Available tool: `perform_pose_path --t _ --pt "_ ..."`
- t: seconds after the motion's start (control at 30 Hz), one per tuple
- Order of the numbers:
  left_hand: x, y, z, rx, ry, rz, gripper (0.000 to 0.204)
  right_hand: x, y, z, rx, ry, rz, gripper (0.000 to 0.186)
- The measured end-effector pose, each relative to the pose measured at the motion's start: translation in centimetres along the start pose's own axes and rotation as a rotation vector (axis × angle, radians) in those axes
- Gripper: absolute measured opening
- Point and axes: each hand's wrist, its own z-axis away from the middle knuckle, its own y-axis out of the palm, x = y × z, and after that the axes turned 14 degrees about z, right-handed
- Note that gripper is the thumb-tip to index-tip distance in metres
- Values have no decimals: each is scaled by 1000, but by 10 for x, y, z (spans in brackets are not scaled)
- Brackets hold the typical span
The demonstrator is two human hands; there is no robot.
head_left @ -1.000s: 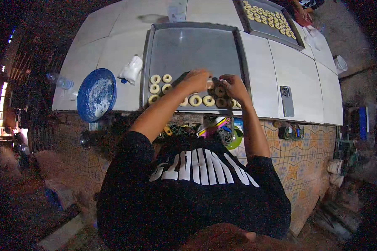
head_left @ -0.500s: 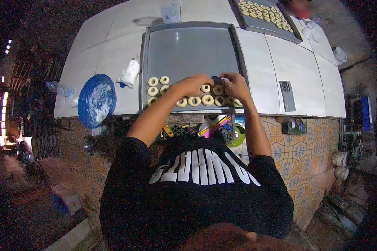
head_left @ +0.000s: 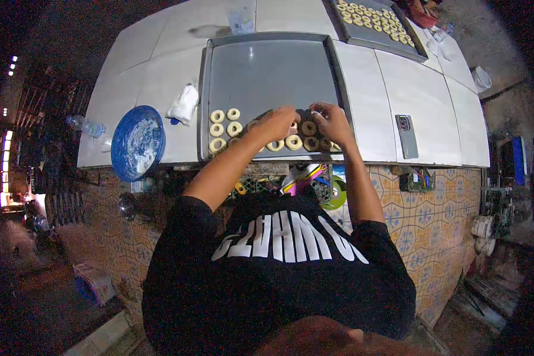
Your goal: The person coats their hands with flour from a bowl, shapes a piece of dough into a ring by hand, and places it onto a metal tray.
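A large grey metal tray (head_left: 267, 71) lies on the white tiled counter in front of me. Several pale dough rings (head_left: 225, 128) sit in rows along its near edge. My left hand (head_left: 277, 123) hovers over the middle of those rows, fingers curled at a ring. My right hand (head_left: 329, 120) is just to its right, fingertips pinched on something small over the rings near the tray's right side; what it holds is too small to tell.
A blue round plate (head_left: 137, 142) dusted white sits at the counter's left edge, a white cloth (head_left: 184, 104) beside the tray. A phone (head_left: 406, 135) lies to the right. A second tray of dough rings (head_left: 375, 21) stands at the back right.
Both hands stay over the near rows of rings with small finger shifts. The view has tilted slightly; the tray and counter have not moved.
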Motion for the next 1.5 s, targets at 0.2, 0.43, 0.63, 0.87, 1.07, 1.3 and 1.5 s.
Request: perform_pose_path --t 0.2,0.43,0.63,0.87,1.07,1.3,1.5 --pt "-4 1 6 -103 -32 60 38 8 -3 2 -10 43 -54 25" --pt "0 5 7 -158 2 51 44 4 0 -1 0 -4 -17 28" --pt "-4 12 3 -130 -68 -16 34 1 3 0 -3 -31 9 26" --pt "-5 -1 11 -220 -128 207 33 3 1 1 45 -68 13 26" --pt "14 -20 28 -421 -133 433 20 27 2 -3 235 -271 332 49" --pt "-11 -29 54 -381 -220 456 22 54 9 -2 387 -213 558 63" --pt "10 -3 51 -413 -90 258 21 47 15 -6 448 -170 543 80"
